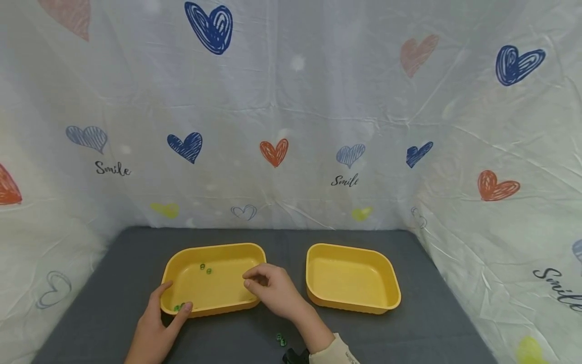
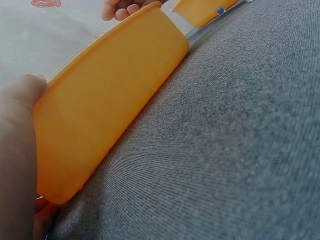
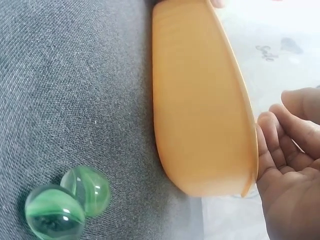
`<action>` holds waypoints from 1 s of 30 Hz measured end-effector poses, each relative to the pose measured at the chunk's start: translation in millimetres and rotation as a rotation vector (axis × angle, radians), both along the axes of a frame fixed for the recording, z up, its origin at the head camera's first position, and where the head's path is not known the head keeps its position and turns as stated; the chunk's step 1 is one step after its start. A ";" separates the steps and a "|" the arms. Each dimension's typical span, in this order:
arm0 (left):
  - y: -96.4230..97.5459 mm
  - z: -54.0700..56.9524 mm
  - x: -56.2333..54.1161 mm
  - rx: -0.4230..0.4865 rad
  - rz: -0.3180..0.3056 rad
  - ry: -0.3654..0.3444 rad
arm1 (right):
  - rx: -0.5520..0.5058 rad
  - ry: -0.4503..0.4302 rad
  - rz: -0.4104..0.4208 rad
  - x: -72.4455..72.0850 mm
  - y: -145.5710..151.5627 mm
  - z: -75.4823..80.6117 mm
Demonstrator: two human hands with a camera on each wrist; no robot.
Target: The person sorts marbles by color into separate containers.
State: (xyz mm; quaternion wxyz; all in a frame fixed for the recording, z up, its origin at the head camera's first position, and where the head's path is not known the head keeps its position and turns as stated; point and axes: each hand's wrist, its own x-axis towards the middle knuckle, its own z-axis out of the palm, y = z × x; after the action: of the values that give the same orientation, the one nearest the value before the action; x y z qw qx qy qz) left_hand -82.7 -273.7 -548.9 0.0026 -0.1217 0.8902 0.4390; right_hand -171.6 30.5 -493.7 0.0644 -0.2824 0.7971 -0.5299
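My left hand (image 1: 156, 323) grips the near left corner of a yellow tray (image 1: 213, 309), thumb at the front rim and fingers on the left side. Green glass marbles lie in this tray: two marbles (image 1: 209, 271) toward the back, and others (image 1: 177, 308) by the front left corner, close to my thumb. Over the tray's right end hovers my right hand (image 1: 277, 293), fingers loosely bent and thumb apart from them. Nothing shows between them in the right wrist view. Two green marbles (image 3: 55, 212) sit touching on the cloth, in front of the tray.
A second yellow tray (image 1: 352, 305) stands to the right, with a gap between the two. Dark grey cloth (image 1: 409, 333) covers the table. Behind and at both sides hangs a white curtain (image 1: 300, 101) printed with hearts.
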 end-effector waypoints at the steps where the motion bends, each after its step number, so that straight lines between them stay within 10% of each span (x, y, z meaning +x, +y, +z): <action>1: 0.0 -0.1 -0.1 0.000 -0.001 -0.002 | -0.005 0.001 0.001 0.1 0.2 -0.1; 30: -2.6 -4.6 -2.5 -0.016 -0.010 0.023 | 0.016 -0.028 0.166 39.2 55.1 -19.0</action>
State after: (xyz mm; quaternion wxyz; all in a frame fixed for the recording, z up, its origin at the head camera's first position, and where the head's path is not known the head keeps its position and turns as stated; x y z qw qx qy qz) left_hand -85.2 -276.4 -553.5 -0.0064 -0.1119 0.8942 0.4335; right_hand -132.4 85.5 -512.8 0.1216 -0.3398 0.7742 -0.5200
